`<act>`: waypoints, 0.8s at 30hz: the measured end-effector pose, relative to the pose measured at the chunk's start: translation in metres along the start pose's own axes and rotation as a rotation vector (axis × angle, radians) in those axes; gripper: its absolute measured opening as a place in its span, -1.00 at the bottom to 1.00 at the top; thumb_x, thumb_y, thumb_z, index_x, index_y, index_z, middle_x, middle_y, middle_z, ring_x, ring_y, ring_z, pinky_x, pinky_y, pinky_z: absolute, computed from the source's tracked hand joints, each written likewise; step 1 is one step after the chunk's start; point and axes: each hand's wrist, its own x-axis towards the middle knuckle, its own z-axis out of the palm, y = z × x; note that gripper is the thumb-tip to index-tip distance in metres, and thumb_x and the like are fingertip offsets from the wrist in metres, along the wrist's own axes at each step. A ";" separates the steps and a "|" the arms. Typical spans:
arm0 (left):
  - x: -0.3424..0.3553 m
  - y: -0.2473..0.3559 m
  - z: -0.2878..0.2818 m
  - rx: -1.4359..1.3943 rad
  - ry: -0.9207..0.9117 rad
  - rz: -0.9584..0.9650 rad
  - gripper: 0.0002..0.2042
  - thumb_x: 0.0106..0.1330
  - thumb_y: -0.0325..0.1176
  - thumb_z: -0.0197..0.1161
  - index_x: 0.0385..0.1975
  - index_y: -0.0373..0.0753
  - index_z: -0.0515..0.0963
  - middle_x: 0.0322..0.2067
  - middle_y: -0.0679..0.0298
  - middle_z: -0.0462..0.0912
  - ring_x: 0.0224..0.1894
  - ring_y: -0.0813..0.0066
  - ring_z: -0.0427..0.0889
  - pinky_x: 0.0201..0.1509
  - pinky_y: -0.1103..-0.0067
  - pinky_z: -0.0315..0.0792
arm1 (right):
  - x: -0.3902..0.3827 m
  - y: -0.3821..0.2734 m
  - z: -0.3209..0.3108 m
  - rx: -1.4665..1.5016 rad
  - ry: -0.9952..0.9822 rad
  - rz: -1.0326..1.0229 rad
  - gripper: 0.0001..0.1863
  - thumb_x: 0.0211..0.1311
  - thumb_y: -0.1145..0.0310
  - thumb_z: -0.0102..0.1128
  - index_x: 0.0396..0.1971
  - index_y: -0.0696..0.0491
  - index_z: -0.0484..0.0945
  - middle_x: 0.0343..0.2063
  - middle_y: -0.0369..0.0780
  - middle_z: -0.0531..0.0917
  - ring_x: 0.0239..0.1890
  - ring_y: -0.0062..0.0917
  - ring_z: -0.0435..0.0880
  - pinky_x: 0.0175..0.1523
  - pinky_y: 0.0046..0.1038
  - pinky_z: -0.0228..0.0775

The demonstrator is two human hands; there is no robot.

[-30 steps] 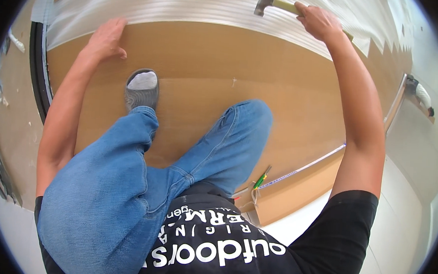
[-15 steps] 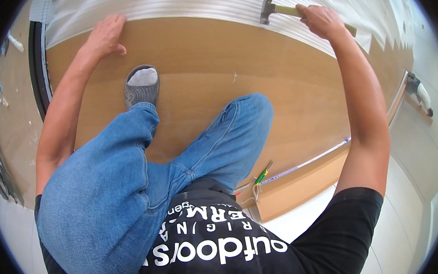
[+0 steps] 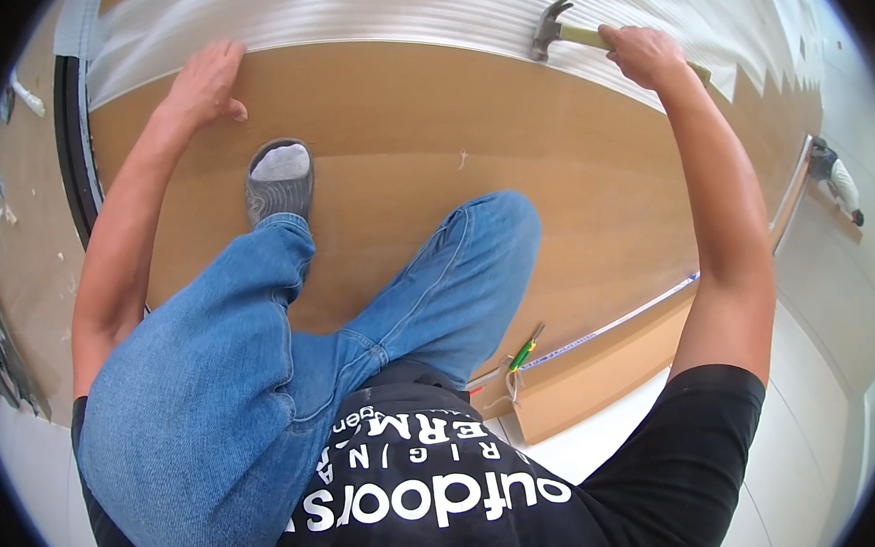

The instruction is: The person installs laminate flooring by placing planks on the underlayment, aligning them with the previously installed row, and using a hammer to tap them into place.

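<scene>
My right hand (image 3: 643,55) is closed round the light green handle of a claw hammer (image 3: 549,30). The metal head points left, above a ribbed white foam sheet (image 3: 394,5). At the left, my left hand (image 3: 205,84) lies palm down with the thumb spread, its fingertips at the border between the white sheet and a brown cardboard-like surface (image 3: 397,111). I crouch on that brown surface, one grey slipper (image 3: 281,186) with a white sock between my arms. Part of the hammer's handle is hidden by my fingers.
A green screwdriver-like tool (image 3: 524,351) lies beside my knee, next to a white-and-blue strip (image 3: 615,327). A black-edged frame (image 3: 75,146) runs along the left. Folded cardboard (image 3: 602,369) borders the pale tiled floor (image 3: 799,416). Another person's sleeve (image 3: 844,183) shows far right.
The hammer and my right hand have shifted slightly down and to the right in the picture. My left hand sits slightly lower, its pose nearly the same.
</scene>
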 end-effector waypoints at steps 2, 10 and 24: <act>-0.001 -0.002 0.002 -0.002 0.020 0.012 -0.15 -0.28 -0.37 0.71 0.13 -0.33 0.40 0.05 0.02 0.53 0.18 -0.05 0.48 0.26 0.23 0.43 | 0.000 0.000 -0.001 -0.001 -0.019 -0.023 -0.74 0.52 0.19 0.11 0.06 -0.02 0.50 -0.14 -0.15 0.73 0.00 -0.16 0.71 0.04 -0.10 0.57; 0.002 -0.029 0.023 0.037 0.136 0.158 -0.27 -0.30 -0.26 0.73 -0.09 -0.34 0.45 -0.12 -0.04 0.61 -0.02 -0.11 0.62 0.03 0.19 0.58 | 0.014 -0.003 -0.007 -0.008 0.057 -0.047 -0.82 0.46 0.29 0.11 -0.03 -0.04 0.51 -0.18 -0.05 0.73 -0.07 -0.06 0.72 -0.09 -0.04 0.55; -0.004 -0.028 0.010 -0.054 0.015 0.028 -0.18 -0.15 -0.16 0.72 0.15 -0.30 0.45 0.10 0.08 0.51 0.21 0.04 0.52 0.27 0.23 0.48 | 0.060 -0.205 -0.108 0.533 0.517 -0.269 -0.60 0.45 0.17 0.16 0.22 -0.08 0.50 -0.12 -0.05 0.73 -0.04 -0.03 0.68 0.02 -0.02 0.49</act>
